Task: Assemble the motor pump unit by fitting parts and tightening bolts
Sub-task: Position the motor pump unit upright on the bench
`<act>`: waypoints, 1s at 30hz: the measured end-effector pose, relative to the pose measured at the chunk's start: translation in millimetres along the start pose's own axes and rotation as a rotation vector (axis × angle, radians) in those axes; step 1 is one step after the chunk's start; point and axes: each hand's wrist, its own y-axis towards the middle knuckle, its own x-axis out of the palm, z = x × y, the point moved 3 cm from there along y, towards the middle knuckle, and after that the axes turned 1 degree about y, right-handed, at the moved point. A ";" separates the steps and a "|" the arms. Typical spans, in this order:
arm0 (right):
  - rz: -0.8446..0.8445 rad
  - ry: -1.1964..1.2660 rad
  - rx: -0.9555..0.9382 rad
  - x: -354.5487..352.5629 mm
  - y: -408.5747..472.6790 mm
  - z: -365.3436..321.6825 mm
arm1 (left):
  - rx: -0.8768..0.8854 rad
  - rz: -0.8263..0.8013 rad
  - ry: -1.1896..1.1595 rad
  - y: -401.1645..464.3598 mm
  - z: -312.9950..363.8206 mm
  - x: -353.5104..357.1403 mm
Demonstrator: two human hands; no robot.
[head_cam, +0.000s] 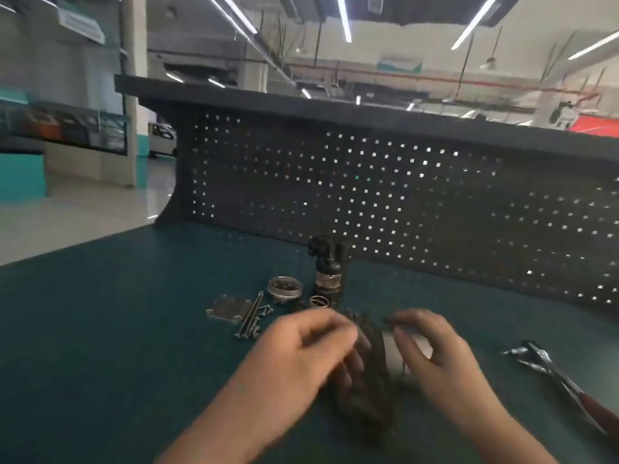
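A dark finned motor body with a silver cylindrical end [385, 356] lies on the green bench between my hands. My left hand [301, 353] grips its dark left part, fingers curled round it; the image is blurred here. My right hand [432, 349] holds the silver end, fingers curved over it. Behind them stand a dark upright pump part [328, 272], a round metal housing [285, 289], a small ring [319, 301], a flat metal plate [227, 309] and several long bolts [252, 318].
A ratchet wrench with a dark handle [566, 383] lies at the right on the green bench top [134, 329]. A dark pegboard back panel [368, 195] rises behind the parts, with a shelf above it. The bench's left edge drops to the workshop floor.
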 end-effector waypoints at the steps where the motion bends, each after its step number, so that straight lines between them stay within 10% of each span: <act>1: -0.008 -0.049 -0.011 6.5 -0.6 6.5 | 0.001 0.127 0.040 14.3 8.3 -26.8; 4: -0.148 -0.347 0.025 27.8 -9.1 24.4 | -0.256 0.387 0.455 79.0 -5.4 -54.1; 8: -0.018 -0.352 -0.062 23.4 -11.9 28.2 | -0.529 0.171 0.983 132.5 -67.5 -62.5; 15: -0.047 -0.236 0.081 12.4 12.4 18.5 | -0.669 0.155 1.172 156.9 -104.7 -65.1; 18: -0.205 -0.003 0.250 16.2 59.0 13.9 | -0.531 0.391 0.803 154.5 -99.1 -75.0; 24: -0.220 0.306 0.659 82.1 172.7 31.0 | -0.475 0.696 -0.711 120.5 -77.1 -81.2; 30: -0.170 0.424 0.847 144.1 194.4 76.0 | -0.486 0.755 -0.804 96.4 -93.7 -84.2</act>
